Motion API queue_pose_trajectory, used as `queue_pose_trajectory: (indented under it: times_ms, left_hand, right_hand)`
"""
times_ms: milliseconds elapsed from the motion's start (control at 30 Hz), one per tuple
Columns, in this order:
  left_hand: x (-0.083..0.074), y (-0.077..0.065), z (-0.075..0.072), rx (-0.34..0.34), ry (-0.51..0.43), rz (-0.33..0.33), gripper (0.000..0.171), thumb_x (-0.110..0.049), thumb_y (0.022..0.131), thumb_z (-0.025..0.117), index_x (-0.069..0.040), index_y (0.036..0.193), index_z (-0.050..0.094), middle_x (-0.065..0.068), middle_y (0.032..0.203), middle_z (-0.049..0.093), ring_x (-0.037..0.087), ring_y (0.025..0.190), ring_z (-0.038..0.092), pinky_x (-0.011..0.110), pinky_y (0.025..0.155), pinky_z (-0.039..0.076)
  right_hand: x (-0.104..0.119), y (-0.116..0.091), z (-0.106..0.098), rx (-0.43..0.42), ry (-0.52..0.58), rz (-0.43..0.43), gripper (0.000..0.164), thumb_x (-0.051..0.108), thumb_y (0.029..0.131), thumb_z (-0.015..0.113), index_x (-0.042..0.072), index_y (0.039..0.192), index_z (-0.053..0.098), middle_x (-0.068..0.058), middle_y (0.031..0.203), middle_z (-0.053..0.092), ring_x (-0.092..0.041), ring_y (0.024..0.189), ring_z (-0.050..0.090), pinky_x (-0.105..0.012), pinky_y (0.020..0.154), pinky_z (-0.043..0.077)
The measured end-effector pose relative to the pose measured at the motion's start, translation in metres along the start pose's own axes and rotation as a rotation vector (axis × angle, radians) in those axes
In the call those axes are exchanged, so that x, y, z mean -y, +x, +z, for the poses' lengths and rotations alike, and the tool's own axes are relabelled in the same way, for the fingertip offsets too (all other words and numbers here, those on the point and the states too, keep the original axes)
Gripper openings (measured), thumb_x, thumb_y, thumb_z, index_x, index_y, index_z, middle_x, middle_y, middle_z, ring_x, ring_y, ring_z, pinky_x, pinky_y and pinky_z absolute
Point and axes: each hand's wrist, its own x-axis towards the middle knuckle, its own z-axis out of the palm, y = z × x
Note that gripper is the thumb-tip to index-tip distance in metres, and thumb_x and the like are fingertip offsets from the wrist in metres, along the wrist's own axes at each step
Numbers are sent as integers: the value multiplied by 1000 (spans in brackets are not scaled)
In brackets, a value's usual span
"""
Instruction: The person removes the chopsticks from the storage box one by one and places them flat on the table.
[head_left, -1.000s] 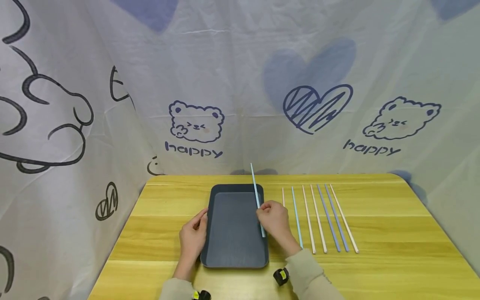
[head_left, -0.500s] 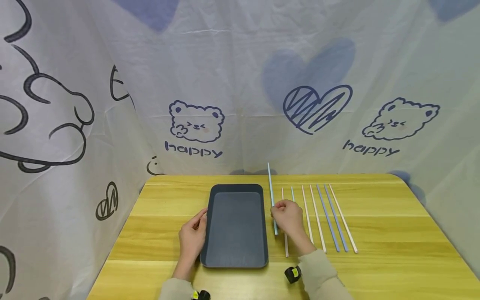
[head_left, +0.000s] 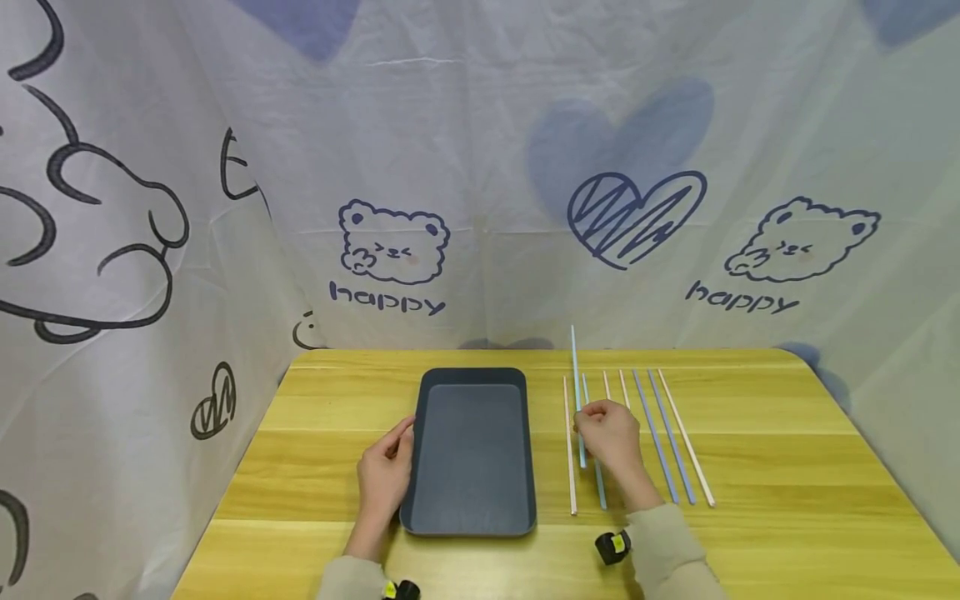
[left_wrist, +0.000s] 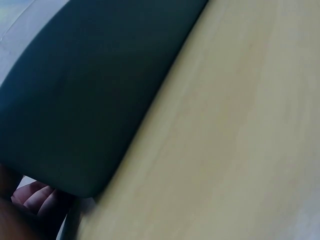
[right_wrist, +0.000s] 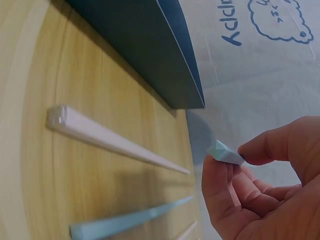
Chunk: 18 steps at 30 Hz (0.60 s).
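Note:
My right hand (head_left: 611, 437) pinches a light blue chopstick (head_left: 575, 362) between thumb and fingers, above the table to the right of the tray. In the right wrist view the thick end of this chopstick (right_wrist: 225, 153) points toward the camera. Below it on the table lie a pale pink chopstick (head_left: 570, 467) and another light blue chopstick (head_left: 601, 487), partly covered by the hand. My left hand (head_left: 384, 479) holds the left rim of a dark grey rectangular tray (head_left: 472, 467); in the left wrist view its curled fingers (left_wrist: 37, 197) show at the tray's corner.
Further right, two blue chopsticks (head_left: 656, 437) and a pale pink chopstick (head_left: 686, 437) lie side by side. Two more pink ones are partly hidden behind the right hand. A wooden table (head_left: 787, 467) carries everything, with a printed cloth (head_left: 510, 250) hanging behind it.
My right hand has moved right with the light blue chopstick, from over the tray's right edge to above the chopsticks on the table. My left hand and the tray have stayed in place.

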Motion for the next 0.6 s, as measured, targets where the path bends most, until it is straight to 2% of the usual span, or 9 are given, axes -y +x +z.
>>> queue_pose_trajectory:
  times_ms: [133,400,600]
  left_hand:
    - [0,0,1,-6,-5,6,25,-21,104,68,-21,126,80,10,106,82,13,82,72,20,69,52]
    - [1,1,2,4,-18,-3,25,-22,105,67,-21,127,79,10,110,82,17,88,74,20,70,53]
    - [1,2,2,5,-15,-11,25,-22,104,68,-23,127,79,9,111,82,19,90,75,21,72,53]
  right_hand:
    - [-6,3,-8,-1,-1,10,22,13,97,59,-4,106,71,-20,92,77,-14,54,61,-31,54,55]
    - [-20,4,-32,-9,-30,53,25,14,99,57,-5,110,68,-20,95,77,-14,58,63,-29,54,56]
    - [-24,4,-42,-14,-29,62,28,16,100,58,-6,113,67,-18,93,77,-14,61,63,-30,56,56]
